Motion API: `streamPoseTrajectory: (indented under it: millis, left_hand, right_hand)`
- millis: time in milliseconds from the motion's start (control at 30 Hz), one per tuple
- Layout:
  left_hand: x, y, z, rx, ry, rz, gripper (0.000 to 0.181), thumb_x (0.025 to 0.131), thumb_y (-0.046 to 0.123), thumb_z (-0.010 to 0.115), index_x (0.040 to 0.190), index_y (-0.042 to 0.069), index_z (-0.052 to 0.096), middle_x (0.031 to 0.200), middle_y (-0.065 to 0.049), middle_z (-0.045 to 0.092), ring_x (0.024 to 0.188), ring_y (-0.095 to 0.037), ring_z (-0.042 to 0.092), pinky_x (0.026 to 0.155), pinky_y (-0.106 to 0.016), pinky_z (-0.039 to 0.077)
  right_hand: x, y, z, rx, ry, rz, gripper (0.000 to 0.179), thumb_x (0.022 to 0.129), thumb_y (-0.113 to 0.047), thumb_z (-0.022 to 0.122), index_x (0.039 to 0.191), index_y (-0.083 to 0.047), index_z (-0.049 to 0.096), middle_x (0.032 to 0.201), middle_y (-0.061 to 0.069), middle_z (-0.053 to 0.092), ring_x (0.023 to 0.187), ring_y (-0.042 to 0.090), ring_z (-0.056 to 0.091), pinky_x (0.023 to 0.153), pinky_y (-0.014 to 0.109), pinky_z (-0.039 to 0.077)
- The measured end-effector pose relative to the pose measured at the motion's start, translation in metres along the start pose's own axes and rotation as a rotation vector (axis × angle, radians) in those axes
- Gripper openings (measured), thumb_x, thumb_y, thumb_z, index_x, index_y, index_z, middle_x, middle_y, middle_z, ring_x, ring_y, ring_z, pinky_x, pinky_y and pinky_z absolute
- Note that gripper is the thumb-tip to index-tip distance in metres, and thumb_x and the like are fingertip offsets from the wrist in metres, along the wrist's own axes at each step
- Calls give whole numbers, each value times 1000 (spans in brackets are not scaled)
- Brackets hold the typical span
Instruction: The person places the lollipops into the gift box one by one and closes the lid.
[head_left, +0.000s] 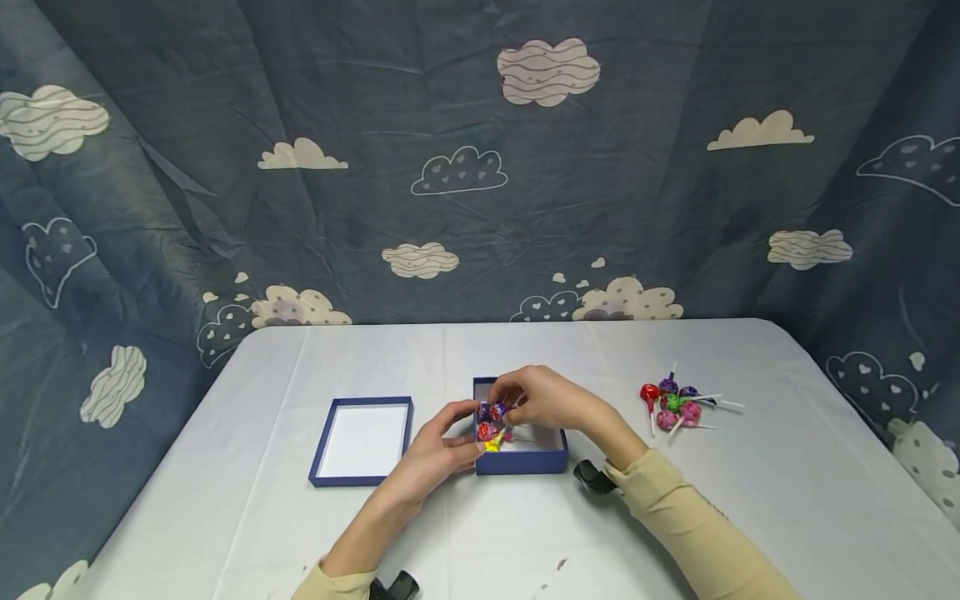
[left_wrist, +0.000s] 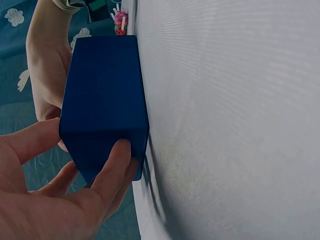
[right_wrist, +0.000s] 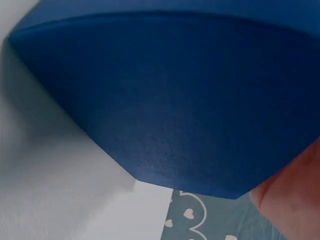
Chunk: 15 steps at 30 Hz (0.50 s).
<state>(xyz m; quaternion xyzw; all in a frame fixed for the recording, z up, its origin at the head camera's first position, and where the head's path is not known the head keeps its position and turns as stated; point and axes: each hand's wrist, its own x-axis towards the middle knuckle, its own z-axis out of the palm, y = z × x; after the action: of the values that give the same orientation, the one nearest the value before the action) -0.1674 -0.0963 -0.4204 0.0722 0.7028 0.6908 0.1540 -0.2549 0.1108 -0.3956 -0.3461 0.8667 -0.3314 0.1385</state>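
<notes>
I saw the left hand (head_left: 438, 446) grip the blue box (head_left: 522, 462) by its end while the right hand (head_left: 551, 398) pinched a purple-wrapped lollipop (head_left: 498, 411) inside, a lollipop pile (head_left: 674, 402) well apart

Both my forearms (head_left: 375, 527) reach forward and angle inward, lower arms bare beyond the cuffs of my beige fabric sleeves (head_left: 701, 527). My left hand (head_left: 437, 450) extends low, thumb and fingers (left_wrist: 114, 167) parted and only slightly bent. Opposite it, close by, my right hand (head_left: 551, 402) arches over, knuckles up, its thumb and forefinger bent toward each other and pointing downward.
</notes>
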Motion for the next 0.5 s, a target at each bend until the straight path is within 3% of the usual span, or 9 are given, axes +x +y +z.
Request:
streamPoseTrajectory:
  millis: [233,500]
  left_hand:
    - [-2,0,0,-1,-9,4,58,88,4,64,143,10,46,156,-18,27,122,-36,55,91,-44,51]
    - [-2,2,-1,-4,-9,-1,58,89,5,64,144,10,45,157,-17,26,123,-36,54,92,-44,51]
  right_hand:
    - [0,-3,7,-94,14,33,25,82,-4,77,105,-11,71,91,-6,68,84,9,62,77,30,51]
    - [1,-4,7,-107,22,32,24,80,-3,79,101,-10,71,88,-5,67,81,10,62,75,29,51]
